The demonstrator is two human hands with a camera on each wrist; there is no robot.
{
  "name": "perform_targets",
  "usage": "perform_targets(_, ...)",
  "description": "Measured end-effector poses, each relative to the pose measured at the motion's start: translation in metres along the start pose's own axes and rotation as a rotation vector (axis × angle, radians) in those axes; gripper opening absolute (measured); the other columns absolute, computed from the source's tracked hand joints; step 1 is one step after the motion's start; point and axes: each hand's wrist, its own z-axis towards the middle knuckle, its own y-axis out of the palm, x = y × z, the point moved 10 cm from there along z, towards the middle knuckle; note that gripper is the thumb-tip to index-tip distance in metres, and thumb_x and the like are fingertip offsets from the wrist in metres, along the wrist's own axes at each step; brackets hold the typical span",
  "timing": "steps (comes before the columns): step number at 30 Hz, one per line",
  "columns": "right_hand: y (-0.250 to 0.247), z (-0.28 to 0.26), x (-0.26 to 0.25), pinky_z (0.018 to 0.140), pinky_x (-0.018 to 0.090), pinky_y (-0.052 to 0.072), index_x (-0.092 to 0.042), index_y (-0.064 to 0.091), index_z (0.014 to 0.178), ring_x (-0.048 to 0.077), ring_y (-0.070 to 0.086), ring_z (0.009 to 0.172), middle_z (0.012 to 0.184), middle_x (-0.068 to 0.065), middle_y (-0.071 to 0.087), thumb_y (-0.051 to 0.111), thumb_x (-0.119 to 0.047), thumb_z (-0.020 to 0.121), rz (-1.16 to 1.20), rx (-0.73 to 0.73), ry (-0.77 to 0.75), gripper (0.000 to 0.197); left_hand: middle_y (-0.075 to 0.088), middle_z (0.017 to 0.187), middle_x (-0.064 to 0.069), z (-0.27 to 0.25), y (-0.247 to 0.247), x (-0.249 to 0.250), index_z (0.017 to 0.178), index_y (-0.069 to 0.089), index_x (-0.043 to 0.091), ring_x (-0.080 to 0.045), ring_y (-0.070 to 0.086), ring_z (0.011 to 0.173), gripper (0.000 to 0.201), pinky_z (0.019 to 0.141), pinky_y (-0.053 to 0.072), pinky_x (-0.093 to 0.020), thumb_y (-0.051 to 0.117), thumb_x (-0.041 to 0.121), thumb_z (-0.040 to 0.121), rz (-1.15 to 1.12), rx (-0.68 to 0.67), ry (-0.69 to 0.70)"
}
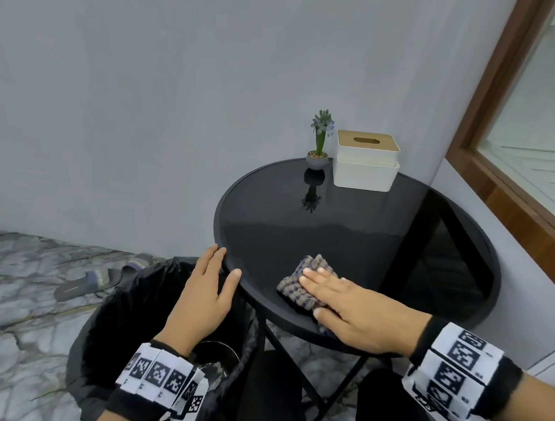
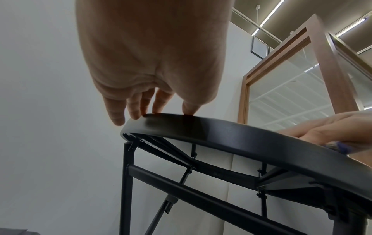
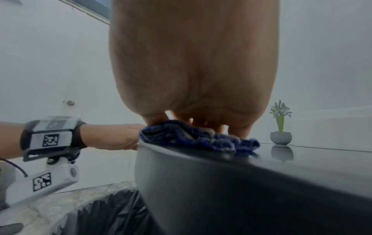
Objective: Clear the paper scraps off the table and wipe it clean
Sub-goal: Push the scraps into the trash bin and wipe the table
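Two flat hands: right hand (image 1: 351, 311) pressing one cloth (image 1: 303, 283) on one table (image 1: 367, 237), left hand (image 1: 205, 292) on its rim, above one bin (image 1: 121, 324).

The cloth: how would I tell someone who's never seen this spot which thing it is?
Find the round black glass table in the corner. At its near edge the right hand presses flat on a crumpled cloth. It is the only soft, checked thing there; the white tissue box and potted plant stand at the far side.
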Motion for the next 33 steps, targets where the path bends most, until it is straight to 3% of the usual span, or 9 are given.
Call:
perform_targets(4, -0.001, 0.023, -0.006, 0.121, 0.032, 0.0, -0.022, 0.004, 0.154, 0.007, -0.008, 0.148, 0.163, -0.007, -0.004, 0.026, -0.038, 0.102, -0.013, 0.03, 0.02, 0.058, 0.018, 0.162, 0.005, 0.0, 0.001, 0.001, 0.153, 0.027, 0.02, -0.011, 0.019, 0.148, 0.064, 0.113, 0.017, -0.028, 0.038, 0.051, 0.098, -0.006, 0.016, 0.005)
perform_targets(7, 0.008, 0.025, -0.025, 0.122, 0.036, 0.001, -0.023, 0.007, 0.154, 0.007, -0.007, 0.148, 0.162, -0.009, -0.001, 0.025, -0.04, 0.102, 0.011, 0.042, -0.044, 0.057, 0.022, 0.161, 0.004, 0.0, -0.001, -0.001, 0.152, 0.03, 0.02, -0.012, 0.022, 0.147, 0.063, 0.111, 0.017, -0.024, 0.04, 0.05, 0.098, -0.007, 0.041, 0.014)
perform_targets(12, 0.009, -0.01, -0.021, 0.118, 0.02, -0.004, -0.033, 0.012, 0.153, -0.007, -0.009, 0.144, 0.159, -0.022, 0.0, 0.025, -0.04, 0.103, 0.049, 0.058, -0.113, 0.052, 0.025, 0.16, 0.003, 0.002, -0.002, 0.0, 0.151, 0.033, 0.019, -0.014, 0.025, 0.146, 0.063, 0.112, 0.02, -0.026, 0.043, 0.05, 0.097, 0.0, 0.037, 0.023)
perform_targets(14, 0.006, -0.018, -0.006, 0.119, 0.02, -0.002, -0.034, 0.013, 0.153, -0.009, -0.008, 0.144, 0.158, -0.023, 0.001, 0.025, -0.041, 0.102, 0.029, 0.062, -0.087, 0.052, 0.025, 0.16, 0.002, 0.002, -0.004, 0.0, 0.151, 0.034, 0.018, -0.015, 0.024, 0.147, 0.063, 0.114, 0.021, -0.028, 0.043, 0.05, 0.097, -0.007, 0.037, 0.024)
perform_targets(17, -0.005, -0.011, 0.017, 0.121, 0.026, 0.005, -0.028, 0.014, 0.153, -0.002, -0.003, 0.146, 0.161, -0.015, 0.005, 0.027, -0.04, 0.102, -0.024, 0.085, -0.01, 0.054, 0.024, 0.161, 0.003, 0.002, -0.002, 0.0, 0.151, 0.032, 0.019, -0.015, 0.023, 0.147, 0.063, 0.114, 0.02, -0.03, 0.042, 0.05, 0.098, 0.006, 0.032, 0.019)
perform_targets(23, -0.022, 0.024, 0.047, 0.114, 0.021, -0.002, -0.014, 0.009, 0.154, 0.013, -0.001, 0.149, 0.163, 0.001, 0.002, 0.025, -0.034, 0.104, -0.039, 0.038, 0.133, 0.056, 0.023, 0.16, 0.004, 0.0, -0.002, 0.014, 0.149, 0.035, 0.018, -0.012, 0.02, 0.147, 0.061, 0.11, 0.015, -0.024, 0.044, 0.048, 0.097, 0.032, 0.03, 0.049)
perform_targets(26, -0.028, 0.041, 0.051, 0.118, 0.027, 0.001, -0.008, 0.01, 0.153, 0.02, 0.003, 0.15, 0.163, 0.009, 0.004, 0.025, -0.032, 0.104, -0.051, -0.003, 0.164, 0.057, 0.023, 0.16, 0.005, 0.0, 0.004, 0.029, 0.149, 0.036, 0.016, -0.011, 0.019, 0.147, 0.063, 0.113, 0.016, -0.024, 0.046, 0.05, 0.096, 0.045, 0.018, 0.106)
perform_targets(29, -0.036, 0.056, 0.058, 0.121, 0.034, 0.006, -0.004, 0.012, 0.152, 0.025, 0.007, 0.15, 0.162, 0.014, 0.007, 0.025, -0.03, 0.104, -0.055, 0.003, 0.197, 0.056, 0.025, 0.159, 0.004, -0.001, 0.014, 0.045, 0.149, 0.036, 0.016, -0.01, 0.018, 0.147, 0.064, 0.119, 0.017, -0.031, 0.046, 0.051, 0.096, 0.066, 0.002, 0.158)
perform_targets(33, -0.041, 0.072, 0.062, 0.12, 0.039, 0.009, -0.001, 0.015, 0.15, 0.03, 0.008, 0.149, 0.16, 0.018, 0.011, 0.026, -0.028, 0.104, -0.032, 0.024, 0.236, 0.055, 0.038, 0.151, 0.003, -0.001, 0.026, 0.064, 0.145, 0.039, 0.016, -0.015, 0.028, 0.144, 0.064, 0.119, 0.018, -0.05, 0.041, 0.056, 0.095, 0.158, 0.011, 0.241)
